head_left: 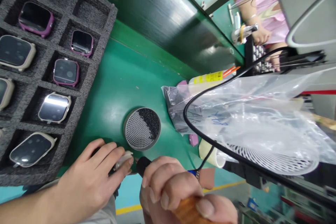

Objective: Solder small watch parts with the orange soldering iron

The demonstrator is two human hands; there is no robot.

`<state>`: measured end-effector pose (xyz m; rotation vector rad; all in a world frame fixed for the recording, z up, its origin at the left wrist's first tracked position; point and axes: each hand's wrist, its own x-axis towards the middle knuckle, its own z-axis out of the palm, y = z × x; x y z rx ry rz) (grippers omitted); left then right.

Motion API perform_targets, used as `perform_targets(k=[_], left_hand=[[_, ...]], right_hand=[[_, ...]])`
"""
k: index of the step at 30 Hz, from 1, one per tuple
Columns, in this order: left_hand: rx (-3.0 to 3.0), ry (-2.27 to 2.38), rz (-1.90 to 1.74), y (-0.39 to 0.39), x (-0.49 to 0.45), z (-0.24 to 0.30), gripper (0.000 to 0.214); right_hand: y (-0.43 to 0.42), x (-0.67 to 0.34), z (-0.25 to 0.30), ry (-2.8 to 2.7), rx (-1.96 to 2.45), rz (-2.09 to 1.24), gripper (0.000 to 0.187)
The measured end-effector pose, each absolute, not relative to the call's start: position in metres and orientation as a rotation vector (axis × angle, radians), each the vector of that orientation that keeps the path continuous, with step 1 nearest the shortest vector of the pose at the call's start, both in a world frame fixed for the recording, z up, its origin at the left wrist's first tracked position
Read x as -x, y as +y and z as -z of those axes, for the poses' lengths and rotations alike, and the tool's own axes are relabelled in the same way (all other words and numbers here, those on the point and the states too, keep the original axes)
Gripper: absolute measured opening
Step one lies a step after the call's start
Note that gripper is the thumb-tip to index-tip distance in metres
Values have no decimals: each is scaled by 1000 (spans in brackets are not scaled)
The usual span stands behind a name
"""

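Observation:
My left hand point(91, 175) rests at the near edge of the green bench, its fingers pressed around a small whitish watch case point(123, 159). My right hand point(178, 192) is wrapped round the wooden-handled electric screwdriver point(187, 210), whose black tip point(141, 165) points at the watch case. A black cable point(210, 140) loops away from the tool. Just beyond the hands sits a round screw dish point(142, 128) with a perforated grid and a patch of dark screws.
A black foam tray point(86, 73) at the left holds several smart watches, beige and purple. A crumpled clear plastic bag point(257, 119) lies at the right over a white fan grille point(278, 161), near a tape roll point(212, 154) and a yellow-labelled bottle point(210, 77). Another person in pink point(265, 14) works behind.

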<state>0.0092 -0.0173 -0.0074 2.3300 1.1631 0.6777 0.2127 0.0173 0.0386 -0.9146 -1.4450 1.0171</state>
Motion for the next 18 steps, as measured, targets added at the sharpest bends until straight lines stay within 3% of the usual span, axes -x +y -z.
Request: perform_targets(k=[4,8,13,18], left_hand=[[-2337,1167,-691,-15,-10,6,33],[-2325,1176,-722,-10,-12,3,32],[-2303,1166,-761,-7,-12,-1,30],[-2286,1172,-746,-9,-11,1,30]], right_hand=[[22,-207,-27,-1345,635,-1088,30],[10,-193,-29,-1274,962,-1011,47],[-5,-168,-27,-1113,1009,-852,45],[4,-174,-26,-1149,994,-893,34]])
